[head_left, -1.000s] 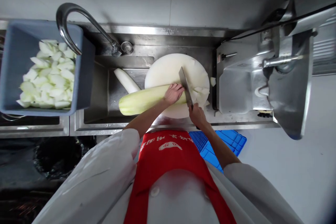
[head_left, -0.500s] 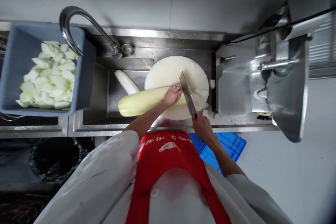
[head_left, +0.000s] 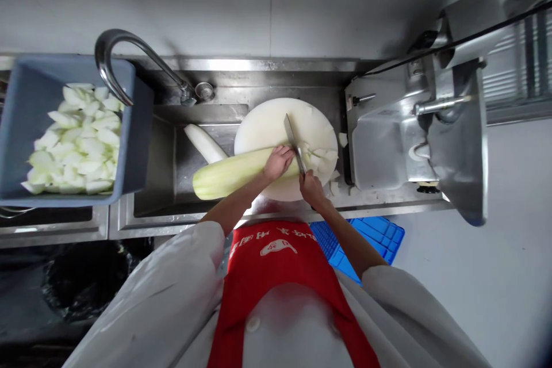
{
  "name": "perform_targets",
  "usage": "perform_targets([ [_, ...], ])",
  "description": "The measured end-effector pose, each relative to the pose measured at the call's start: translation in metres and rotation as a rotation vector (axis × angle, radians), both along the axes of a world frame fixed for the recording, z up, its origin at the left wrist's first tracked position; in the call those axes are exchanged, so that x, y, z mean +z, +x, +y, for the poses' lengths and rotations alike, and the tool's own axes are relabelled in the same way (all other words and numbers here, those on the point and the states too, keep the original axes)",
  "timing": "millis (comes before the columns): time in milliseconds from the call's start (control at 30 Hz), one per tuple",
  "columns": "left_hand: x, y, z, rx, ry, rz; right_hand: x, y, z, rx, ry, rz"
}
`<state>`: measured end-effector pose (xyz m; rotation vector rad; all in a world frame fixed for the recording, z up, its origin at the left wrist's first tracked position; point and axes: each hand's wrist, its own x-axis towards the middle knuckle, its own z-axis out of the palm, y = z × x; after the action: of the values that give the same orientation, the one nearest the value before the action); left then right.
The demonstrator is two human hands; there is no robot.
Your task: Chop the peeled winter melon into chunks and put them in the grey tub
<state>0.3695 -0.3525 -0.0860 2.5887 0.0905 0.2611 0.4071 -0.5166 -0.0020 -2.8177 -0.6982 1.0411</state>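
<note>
A long pale-green gourd (head_left: 228, 174) lies with its right end on the round white cutting board (head_left: 263, 121) and its left end over the sink. My left hand (head_left: 279, 162) rests on top of it near the cut end, fingers together, holding it. My right hand (head_left: 312, 188) is closed round the handle of a knife (head_left: 292, 133), whose blade stands at the gourd's right end beside my left fingertips. Several pale cut pieces (head_left: 318, 156) lie on the board right of the blade. A second, whiter gourd (head_left: 206, 144) leans in the sink behind the first.
A grey bin (head_left: 144, 144) with many cut pieces stands at the left, under a curved faucet (head_left: 129, 40). A metal slicing machine (head_left: 379, 149) is right of the board. Below the counter edge sits a blue crate (head_left: 375, 236). Scraps lie beside the board.
The knife has shifted left and turned more upright against the gourd's end, with my right hand following. The whole view has tilted slightly. My left hand stays on the gourd.
</note>
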Motion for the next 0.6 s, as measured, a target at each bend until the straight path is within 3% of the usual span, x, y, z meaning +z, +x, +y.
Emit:
perform_targets([
  [133,0.0,-0.005,0.002,0.02,0.013,-0.009,0.004,0.004,-0.001,0.023,0.007,-0.008],
  [433,0.006,-0.005,-0.002,0.016,0.061,0.002,0.072,-0.02,-0.044,0.085,-0.102,0.012],
  [600,0.003,-0.005,-0.001,-0.001,0.036,0.007,0.07,-0.018,-0.042,0.071,-0.125,0.061],
])
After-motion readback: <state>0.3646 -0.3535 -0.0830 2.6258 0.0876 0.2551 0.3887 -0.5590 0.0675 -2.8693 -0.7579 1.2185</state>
